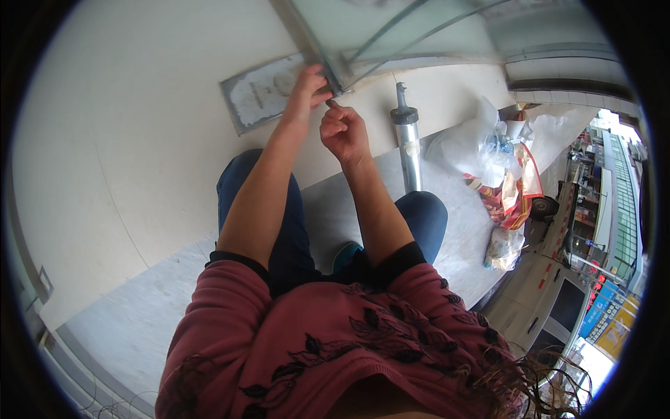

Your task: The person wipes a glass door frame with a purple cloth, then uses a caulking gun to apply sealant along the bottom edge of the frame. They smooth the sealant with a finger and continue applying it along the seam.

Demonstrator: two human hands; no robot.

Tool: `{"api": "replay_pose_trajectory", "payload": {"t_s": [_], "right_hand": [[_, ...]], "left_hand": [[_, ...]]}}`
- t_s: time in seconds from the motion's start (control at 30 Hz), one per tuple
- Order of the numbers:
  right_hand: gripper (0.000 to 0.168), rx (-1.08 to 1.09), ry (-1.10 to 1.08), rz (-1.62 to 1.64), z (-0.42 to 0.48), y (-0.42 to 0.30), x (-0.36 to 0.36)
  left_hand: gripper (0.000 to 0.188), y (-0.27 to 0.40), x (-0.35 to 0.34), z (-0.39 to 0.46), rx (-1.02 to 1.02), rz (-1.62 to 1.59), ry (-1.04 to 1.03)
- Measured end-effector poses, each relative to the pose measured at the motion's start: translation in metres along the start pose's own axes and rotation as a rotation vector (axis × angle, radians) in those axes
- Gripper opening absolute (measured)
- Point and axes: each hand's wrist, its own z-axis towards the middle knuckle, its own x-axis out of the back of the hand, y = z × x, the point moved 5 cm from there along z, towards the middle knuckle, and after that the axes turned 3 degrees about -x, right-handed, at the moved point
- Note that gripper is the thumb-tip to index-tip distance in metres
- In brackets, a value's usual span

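Note:
At the lower corner of a glass door, my left hand (306, 91) has its fingers against the metal edge rail (301, 34); whether it grips anything there is hard to see. My right hand (343, 131) is just below it, fingers curled, thumb and forefinger pinching a small dark piece (331, 103) by the rail's end. Behind the rail is the glass panel (387, 26). A worn metal floor plate (261, 91) lies under and left of my left hand. To the right, a silver tube-type caulking gun (409, 149) stands nozzle up beside my knee.
Pale floor tile (104, 131) meets a grey step (340, 194). Plastic bags (481, 136), a red printed bag (515, 194) and a small clear bag (505, 249) lie on the right. Past the step is a parked vehicle (534, 293) on the street.

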Motion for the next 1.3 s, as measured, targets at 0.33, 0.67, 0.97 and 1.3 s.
{"api": "replay_pose_trajectory", "payload": {"t_s": [0.33,0.67,0.97,1.3], "right_hand": [[0.010,0.002,-0.079,0.163,-0.008,-0.006,-0.023],[0.005,0.026,-0.160,0.200,-0.015,-0.008,-0.034],[0.018,0.076,-0.049,-0.046,-0.031,-0.008,-0.010],[0.018,0.041,-0.059,0.080,-0.015,-0.005,-0.014]], "left_hand": [[0.054,-0.002,0.002,0.007,-0.008,-0.086,0.003],[0.054,-0.001,0.001,0.006,-0.037,-0.085,0.006],[0.055,-0.002,0.001,0.008,-0.062,-0.080,0.010],[0.055,-0.002,0.003,0.009,-0.070,-0.075,0.012]]}}
